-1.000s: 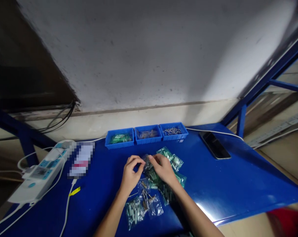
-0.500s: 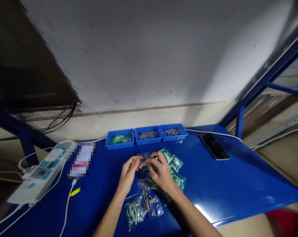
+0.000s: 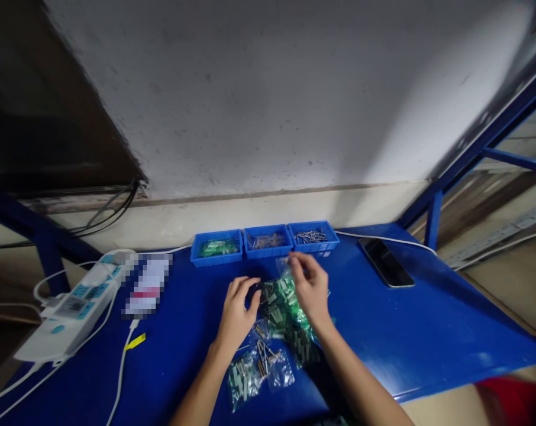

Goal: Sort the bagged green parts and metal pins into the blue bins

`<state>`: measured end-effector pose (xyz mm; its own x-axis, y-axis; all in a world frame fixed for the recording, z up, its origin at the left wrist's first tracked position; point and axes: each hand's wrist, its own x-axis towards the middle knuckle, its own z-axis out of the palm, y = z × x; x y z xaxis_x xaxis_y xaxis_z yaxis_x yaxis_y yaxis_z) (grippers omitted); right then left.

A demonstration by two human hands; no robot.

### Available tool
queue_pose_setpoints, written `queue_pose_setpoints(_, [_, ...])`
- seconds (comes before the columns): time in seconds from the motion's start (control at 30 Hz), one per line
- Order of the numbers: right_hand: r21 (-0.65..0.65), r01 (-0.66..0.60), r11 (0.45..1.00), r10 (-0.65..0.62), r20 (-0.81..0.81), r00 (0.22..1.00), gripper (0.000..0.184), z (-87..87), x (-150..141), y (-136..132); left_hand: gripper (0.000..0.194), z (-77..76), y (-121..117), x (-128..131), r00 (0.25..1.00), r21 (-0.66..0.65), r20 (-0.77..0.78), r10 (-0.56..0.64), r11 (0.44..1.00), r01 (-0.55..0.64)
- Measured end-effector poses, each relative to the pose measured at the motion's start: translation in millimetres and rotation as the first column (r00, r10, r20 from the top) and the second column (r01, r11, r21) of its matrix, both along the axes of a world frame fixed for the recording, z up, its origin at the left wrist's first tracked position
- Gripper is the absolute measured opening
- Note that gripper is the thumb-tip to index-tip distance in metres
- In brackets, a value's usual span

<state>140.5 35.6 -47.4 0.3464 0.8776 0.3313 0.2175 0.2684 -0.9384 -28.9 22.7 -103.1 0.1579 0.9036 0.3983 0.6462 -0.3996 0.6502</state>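
My right hand [image 3: 311, 285] pinches a small clear plastic bag [image 3: 284, 267] between thumb and fingers, raised above the pile. My left hand [image 3: 238, 309] is curved with thumb and fingers apart, beside the left edge of the pile; no held thing shows in it. Beneath and between the hands is a heap of green-tinted bags [image 3: 290, 299] with pale strips inside. Nearer to me lie loose metal pins [image 3: 262, 358], some brass-coloured, on clear bags [image 3: 280, 371]. A bag of pale plastic pieces [image 3: 241, 378] lies at their left.
Three blue bins stand along the back: one with green bags [image 3: 216, 259], one with brownish pieces [image 3: 268, 253], one with metal pins [image 3: 313, 248]. A black phone [image 3: 387, 262] lies right. A power strip [image 3: 68, 310], a blurred-out device [image 3: 147, 286] and white cables occupy the left.
My hands have moved apart. The right hand has gone up and to the right with the clear bag; the left has let go and its fingers have spread.
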Motion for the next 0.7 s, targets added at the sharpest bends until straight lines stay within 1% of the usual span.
queue_pose_setpoints(0.03, [0.118,0.100,0.988,-0.105,0.031,0.994,0.018,13.5,5,3,0.029,-2.7,2,-3,0.998,-0.045,-0.059,0.038,0.998,-0.041])
queue_pose_setpoints(0.07, [0.243,0.198,0.950,-0.213,0.035,0.976,0.015,27.4,10,7,0.033,-5.3,3,-5,0.990,-0.080,-0.126,0.069,0.994,-0.079])
queue_pose_setpoints(0.1, [0.366,0.290,0.884,-0.310,-0.006,0.951,0.014,40.6,15,10,0.037,-7.6,4,-7,0.978,-0.110,-0.190,0.087,0.988,-0.109])
queue_pose_setpoints(0.17, [0.582,0.425,0.694,-0.450,-0.110,0.886,0.016,60.4,22,20,0.039,-10.8,5,-10,0.957,-0.163,-0.275,0.087,0.977,-0.136])
queue_pose_setpoints(0.2, [0.659,0.453,0.600,-0.496,-0.138,0.857,0.019,65.2,24,25,0.035,-11.7,5,-10,0.955,-0.182,-0.286,0.081,0.974,-0.137])
queue_pose_setpoints(0.23, [0.716,0.446,0.537,-0.533,-0.122,0.837,0.021,66.0,25,31,0.029,-12.5,5,-9,0.957,-0.192,-0.280,0.075,0.972,-0.133])
queue_pose_setpoints(0.27, [0.749,0.401,0.528,-0.558,-0.051,0.828,0.023,62.7,24,37,0.021,-13.1,5,-8,0.964,-0.197,-0.258,0.071,0.973,-0.124])
queue_pose_setpoints(0.3, [0.750,0.323,0.577,-0.558,0.073,0.827,0.023,55.7,22,43,0.015,-13.8,6,-7,0.975,-0.201,-0.214,0.064,0.974,-0.108])
queue_pose_setpoints(0.33, [0.711,0.221,0.667,-0.520,0.232,0.822,0.023,45.5,19,48,0.010,-14.6,7,-7,0.986,-0.207,-0.156,0.054,0.975,-0.086])
queue_pose_setpoints(0.37, [0.612,0.105,0.784,-0.427,0.410,0.806,0.022,32.9,16,51,0.007,-15.3,8,-6,0.995,-0.215,-0.094,0.041,0.975,-0.060])
queue_pose_setpoints(0.4, [0.468,-0.007,0.884,-0.292,0.563,0.773,0.020,19.1,12,52,0.007,-15.7,9,-7,0.999,-0.224,-0.039,0.026,0.974,-0.034])
queue_pose_setpoints(0.43, [0.324,-0.079,0.943,-0.164,0.656,0.737,0.019,5.1,7,50,0.007,-15.5,11,-7,1.000,-0.227,0.009,0.015,0.974,-0.012])
queue_pose_setpoints(0.47, [0.200,-0.086,0.976,-0.077,0.687,0.723,0.021,-8.3,3,45,0.006,-14.7,12,-8,0.999,-0.221,0.050,0.009,0.975,0.002])
queue_pose_setpoints(0.5, [0.097,-0.073,0.993,-0.013,0.676,0.736,0.023,-20.1,0,38,0.005,-13.0,12,-9,0.996,-0.201,0.084,0.008,0.979,0.009])
queue_pose_setpoints(0.53, [0.001,-0.064,0.998,0.049,0.637,0.769,0.024,-29.7,-3,30,0.007,-10.7,13,-10,0.993,-0.166,0.116,0.005,0.986,0.014])
queue_pose_setpoints(0.57, [-0.109,-0.083,0.991,0.130,0.566,0.814,0.027,-36.8,-6,21,0.009,-7.9,12,-11,0.988,-0.113,0.156,-0.002,0.993,0.020])
queue_pose_setpoints(0.6, [-0.228,-0.130,0.965,0.223,0.448,0.866,0.032,-41.3,-7,11,0.012,-4.9,11,-11,0.981,-0.047,0.191,-0.015,0.999,0.025])
queue_pose_setpoints(0.63, [-0.327,-0.209,0.922,0.312,0.305,0.900,0.038,-43.4,-8,3,0.014,-2.2,10,-11,0.976,0.024,0.215,-0.034,0.999,0.029])
queue_pose_setpoints(0.67, [-0.393,-0.306,0.867,0.389,0.152,0.908,0.044,-43.5,-8,-3,0.017,0.1,8,-10,0.973,0.085,0.223,-0.058,0.996,0.040])
queue_pose_setpoints(0.7, [-0.418,-0.398,0.816,0.443,0.012,0.896,0.045,-42.3,-7,-8,0.018,1.6,6,-9,0.972,0.131,0.220,-0.082,0.990,0.054])
